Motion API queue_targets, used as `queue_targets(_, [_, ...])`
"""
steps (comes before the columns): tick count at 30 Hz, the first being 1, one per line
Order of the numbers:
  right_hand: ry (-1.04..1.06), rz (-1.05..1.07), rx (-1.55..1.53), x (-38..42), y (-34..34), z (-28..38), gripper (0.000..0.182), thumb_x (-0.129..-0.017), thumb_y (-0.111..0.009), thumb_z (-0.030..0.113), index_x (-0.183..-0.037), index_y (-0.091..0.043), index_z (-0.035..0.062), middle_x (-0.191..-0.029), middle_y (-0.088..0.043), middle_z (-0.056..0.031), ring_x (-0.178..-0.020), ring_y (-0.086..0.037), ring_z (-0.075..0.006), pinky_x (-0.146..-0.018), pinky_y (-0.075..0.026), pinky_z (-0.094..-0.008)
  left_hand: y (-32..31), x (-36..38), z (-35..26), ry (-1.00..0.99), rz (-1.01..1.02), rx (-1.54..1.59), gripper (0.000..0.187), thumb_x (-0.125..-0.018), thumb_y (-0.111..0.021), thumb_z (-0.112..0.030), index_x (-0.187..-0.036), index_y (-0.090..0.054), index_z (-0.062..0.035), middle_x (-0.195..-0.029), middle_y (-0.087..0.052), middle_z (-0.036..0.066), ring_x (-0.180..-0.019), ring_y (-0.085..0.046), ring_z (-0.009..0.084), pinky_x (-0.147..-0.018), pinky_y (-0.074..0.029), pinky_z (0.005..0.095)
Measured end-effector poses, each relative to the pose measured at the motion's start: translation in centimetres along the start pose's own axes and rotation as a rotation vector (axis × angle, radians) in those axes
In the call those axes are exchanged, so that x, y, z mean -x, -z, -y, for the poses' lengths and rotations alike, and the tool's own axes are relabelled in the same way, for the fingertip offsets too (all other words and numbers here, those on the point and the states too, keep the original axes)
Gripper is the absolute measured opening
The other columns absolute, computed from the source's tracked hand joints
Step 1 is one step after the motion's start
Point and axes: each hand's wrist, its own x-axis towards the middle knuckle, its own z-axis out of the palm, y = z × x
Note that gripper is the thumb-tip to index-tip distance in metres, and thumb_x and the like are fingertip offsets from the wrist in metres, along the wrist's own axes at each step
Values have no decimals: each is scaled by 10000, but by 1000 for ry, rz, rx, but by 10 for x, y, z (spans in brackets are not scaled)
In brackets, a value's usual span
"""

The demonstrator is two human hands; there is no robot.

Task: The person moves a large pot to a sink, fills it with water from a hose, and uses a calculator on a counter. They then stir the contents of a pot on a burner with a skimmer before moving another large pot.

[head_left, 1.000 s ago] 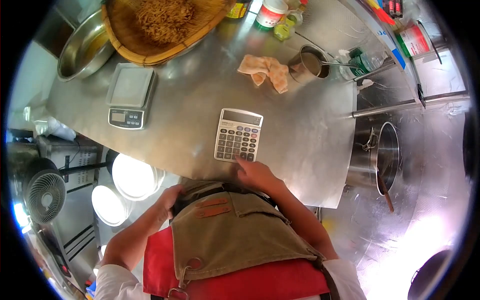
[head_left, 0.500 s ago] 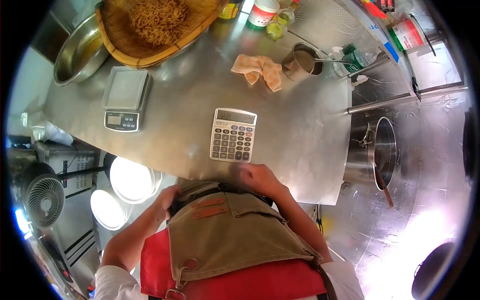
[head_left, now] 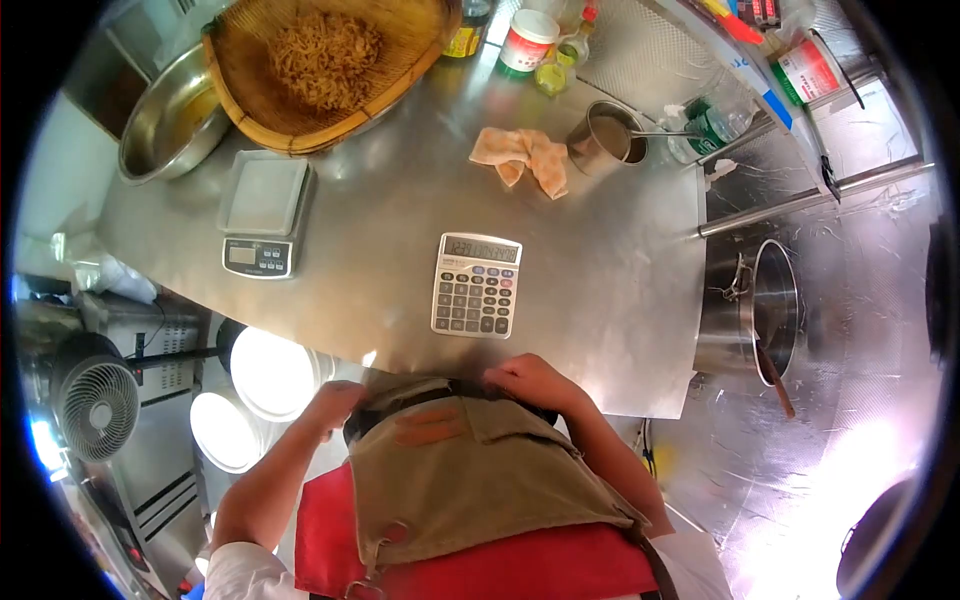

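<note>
A: Status, left to right?
B: Scale [head_left: 262,212] sits on the steel counter [head_left: 600,270], below the noodle basket [head_left: 320,60]. Left hand [head_left: 335,403] grips the left top edge of the olive apron [head_left: 470,470], fingers curled shut on the fabric.
A: Centre?
B: Calculator [head_left: 477,285] lies flat near the counter's front edge, untouched. Right hand [head_left: 530,380], loosely closed, rests on the apron top just below it.
A: Right side?
B: Pot [head_left: 765,305] stands beside the counter

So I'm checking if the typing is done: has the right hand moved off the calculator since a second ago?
Yes. The right hand has pulled back from the calculator toward the body, past the counter's near edge.
</note>
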Motion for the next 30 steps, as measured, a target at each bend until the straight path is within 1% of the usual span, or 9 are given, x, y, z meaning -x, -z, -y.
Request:
queue_targets(2, [-29, 34, -90, 11, 3, 9, 355, -910, -498, 339, -913, -637, 12, -793, -633, -97, -703, -547, -150, -671, -461, -308, 18, -10, 28, -355, -88, -388, 268, -785, -547, -280, -816, -629, -26, -775, -617, 127, -776, -584, 196, -662, -464, 394])
queue_targets(4, [-71, 62, -174, 26, 6, 28, 420, -926, -450, 379, -915, -624, -3, -827, -613, -202, -703, -566, -254, -700, -460, -365, 33, -1, -12, -159, -165, -248, 233, -781, -592, -217, -786, -618, 14, -721, -610, 158, -688, -568, 185, -627, -457, 338])
queue_targets(8, [-117, 95, -154, 27, 1, 9, 402, -931, -465, 370, -988, -619, 4, -851, -637, -130, -789, -571, -182, -748, -458, -331, 43, 16, -80, -219, -163, -168, 209, -762, -643, -184, -782, -610, 21, -675, -596, 160, -614, -556, 186, -607, -459, 306])
queue_targets(16, [-71, -44, -401, 55, -36, -32, 421, -925, -492, 392, -1171, -578, 61, -941, -639, -62, -843, -542, -133, -747, -460, -297, 27, 37, -178, -409, 362, -304, 276, -884, -539, -275, -833, -595, -9, -735, -610, 149, -680, -591, 210, -609, -448, 344])
queue_targets(17, [-210, 0, -506, 64, -39, -30, 433, -920, -500, 411, -1211, -573, 99, -992, -633, -32, -880, -529, -112, -747, -464, -285, 24, 34, -181, -409, 423, -328, 289, -890, -528, -284, -831, -592, -9, -742, -613, 150, -686, -593, 213, -608, -446, 347])
queue_targets(19, [-234, -59, -606, 74, -57, -41, 441, -906, -517, 430, -1213, -580, 120, -1020, -624, -32, -903, -528, -104, -742, -468, -270, 20, 29, -188, -390, 436, -364, 355, -900, -498, -322, -792, -587, 4, -734, -594, 196, -678, -587, 298, -608, -440, 382])
queue_targets(20, [-348, -59, -717, 83, -59, -30, 432, -933, -504, 342, -1254, -533, 53, -1227, -565, -59, -1121, -472, -141, -972, -357, -284, 18, 24, -187, -408, 443, -397, 364, -899, -495, -326, -784, -589, 7, -730, -587, 208, -677, -582, 321, -609, -439, 390])
queue_targets(23, [-301, -202, -735, 106, -91, -38, 522, -882, -531, 459, -1251, -544, 90, -1157, -594, -67, -1043, -521, -161, -906, -415, -289, 12, 10, -198, -431, 536, -551, 391, -892, -492, -344, -762, -600, 9, -722, -566, 238, -687, -558, 393, -617, -437, 426])
queue_targets(30, [-431, -491, -926, 148, -192, -36, 539, -866, -543, 426, -1233, -535, 31, -1222, -559, -115, -1115, -500, -217, -968, -365, -312, -29, -26, -196, -492, 728, -551, 309, -830, -546, -220, -663, -522, 38, -534, -405, 83, -557, -404, 92, -491, -370, 316])
